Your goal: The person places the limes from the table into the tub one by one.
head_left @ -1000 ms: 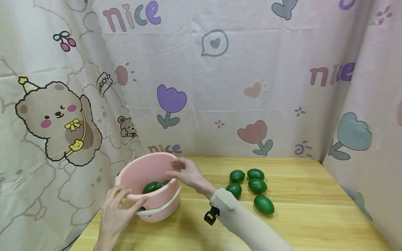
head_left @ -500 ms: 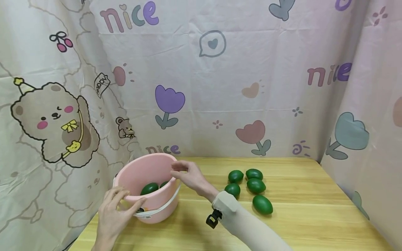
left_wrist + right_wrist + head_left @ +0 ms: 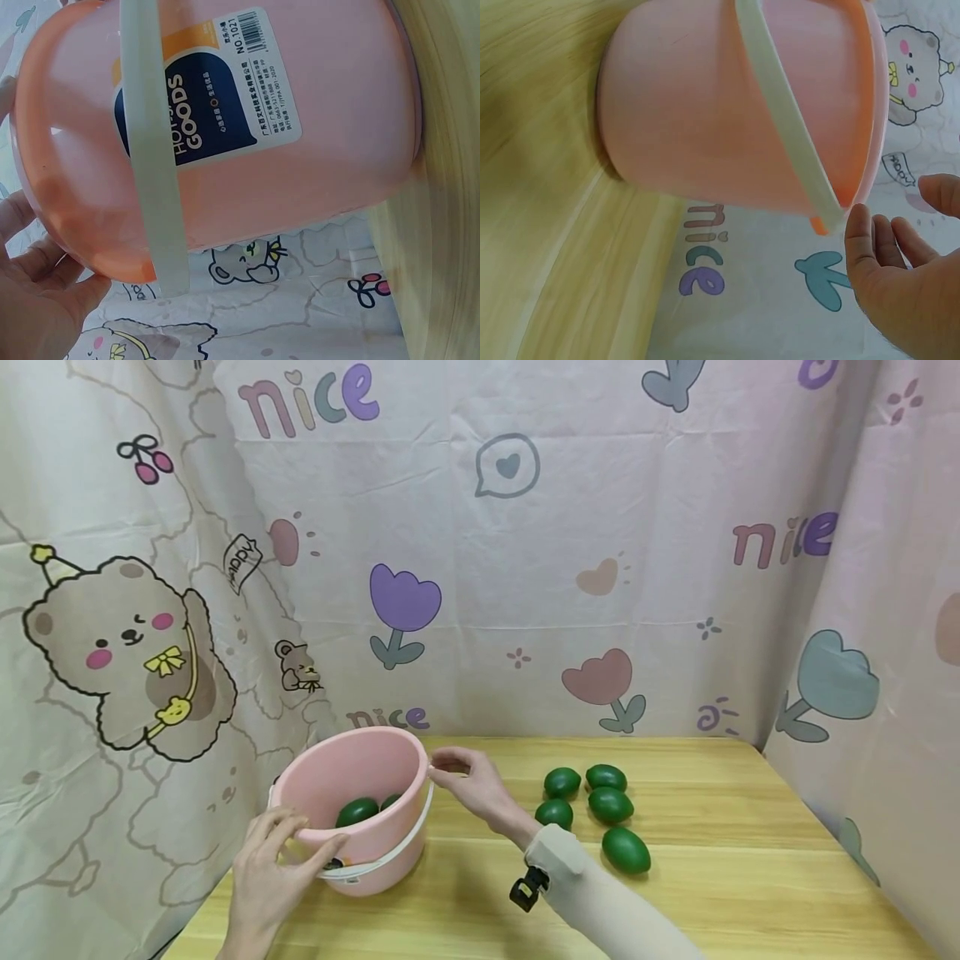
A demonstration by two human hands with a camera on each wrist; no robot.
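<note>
A pink bucket (image 3: 367,845) with a white handle (image 3: 378,862) stands on the table at left, its handle hanging down in front. My left hand (image 3: 264,872) grips the near left part of the rim. In the left wrist view its fingers (image 3: 45,259) lie around the rim, beside a printed label (image 3: 217,101). Just off the right side of the rim is my right hand (image 3: 480,789), fingers bent loosely and holding nothing. The right wrist view shows its fingertips (image 3: 860,217) by the handle's end. Dark green, lemon-shaped fruits (image 3: 357,812) lie inside the bucket, partly hidden by its wall.
Several more green fruits (image 3: 611,805) lie loose on the wooden table (image 3: 720,827), right of the bucket. Printed cloth (image 3: 517,552) hangs behind the table and on both sides. A small black device (image 3: 528,887) is strapped to the right wrist.
My right hand has come out of the bucket's mouth and moved right, clear of the rim. The left hand stays on the rim. Fruits inside have shifted slightly.
</note>
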